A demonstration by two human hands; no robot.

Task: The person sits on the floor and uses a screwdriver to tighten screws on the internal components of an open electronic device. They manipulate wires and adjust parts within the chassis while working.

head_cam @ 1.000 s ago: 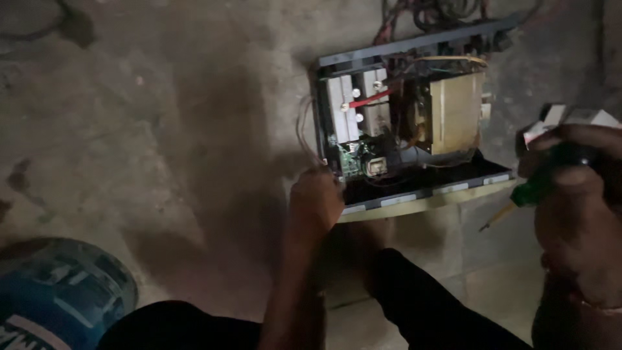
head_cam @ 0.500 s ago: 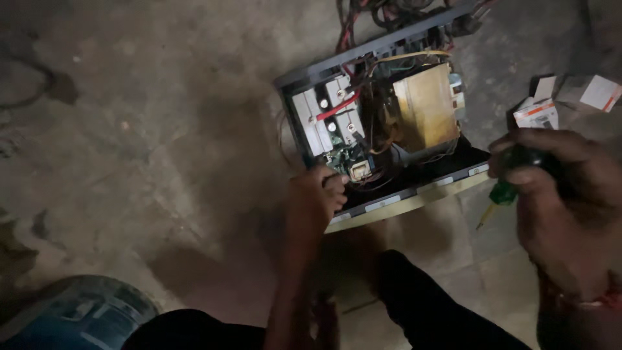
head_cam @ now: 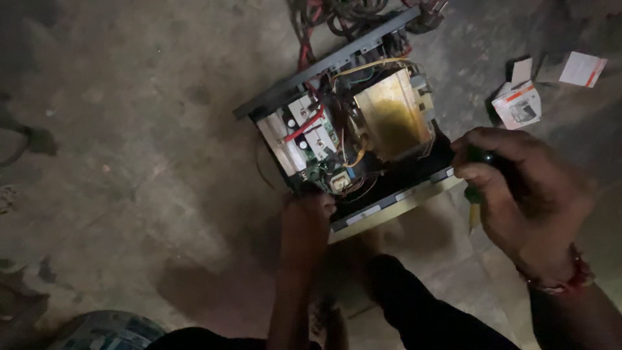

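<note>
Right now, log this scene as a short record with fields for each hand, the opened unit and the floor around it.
left hand: rests on the near edge of the open black metal electronics box
right hand: gripping a green-handled screwdriver, beside the box
box interior: large yellowish transformer block, green circuit board, red wire
floor: grey concrete; small white cartons lie right of the box

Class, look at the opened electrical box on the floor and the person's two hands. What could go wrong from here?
1. The left hand rests at the open box beside the bare circuit board; it might get a shock.
2. The right hand holds a screwdriver by the box's edge; a slip could hit the loose wires.
3. Dim light makes small parts hard to see.
</note>
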